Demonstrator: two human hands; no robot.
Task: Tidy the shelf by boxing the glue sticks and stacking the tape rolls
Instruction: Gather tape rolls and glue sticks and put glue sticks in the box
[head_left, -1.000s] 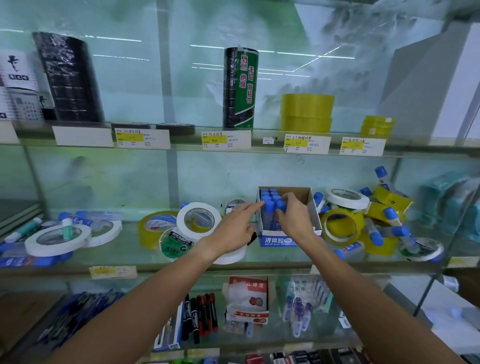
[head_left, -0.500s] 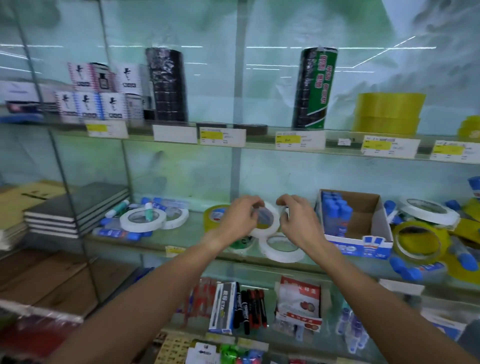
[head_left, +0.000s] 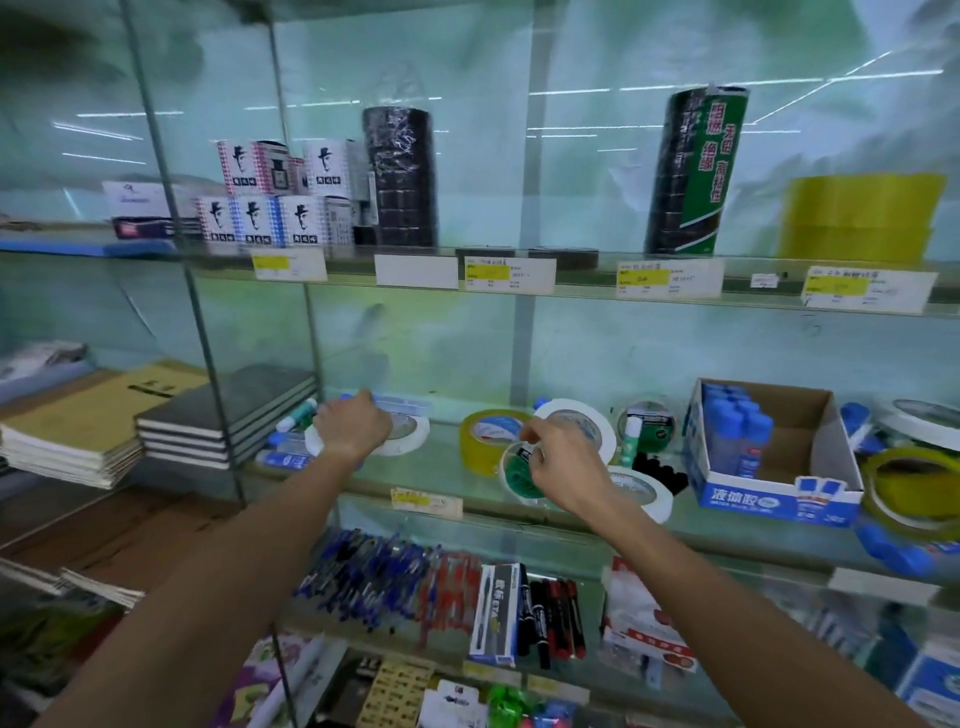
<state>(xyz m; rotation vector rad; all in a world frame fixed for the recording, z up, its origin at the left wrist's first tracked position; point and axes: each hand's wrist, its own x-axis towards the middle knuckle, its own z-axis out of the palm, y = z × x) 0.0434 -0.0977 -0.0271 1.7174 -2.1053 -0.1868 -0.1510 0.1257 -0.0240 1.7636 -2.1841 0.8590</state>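
Head view, glass shelf (head_left: 457, 457) running across mid-frame.

Left hand (head_left: 353, 428), left of centre: lying over a flat white tape roll (head_left: 410, 434), fingers curling down onto its far rim beside a clear glue stick (head_left: 400, 402) with a blue cap. Whether the fingers are actually gripping roll or stick: cannot tell, the knuckles are hiding the contact.

Right hand (head_left: 558, 462), centre: fingers curling, hovering over a green-labelled tape roll (head_left: 519, 473); a definite grip is not readable.

Tape rolls lying loose around it: a yellow roll (head_left: 485, 441) just left of the hand, a white roll (head_left: 576, 426) leaning behind it, another white roll (head_left: 641, 491) flat at its right, a dark green roll (head_left: 647, 421) farther back.

Cardboard box (head_left: 774, 462), right of centre on the same shelf: blue-capped glue sticks (head_left: 735, 431) standing upright in its left half; right half showing bare cardboard.

More yellow tape (head_left: 906, 483) and blue-capped sticks lying at the right edge, blurred. Notebooks (head_left: 223, 410) stacked at mid-left.
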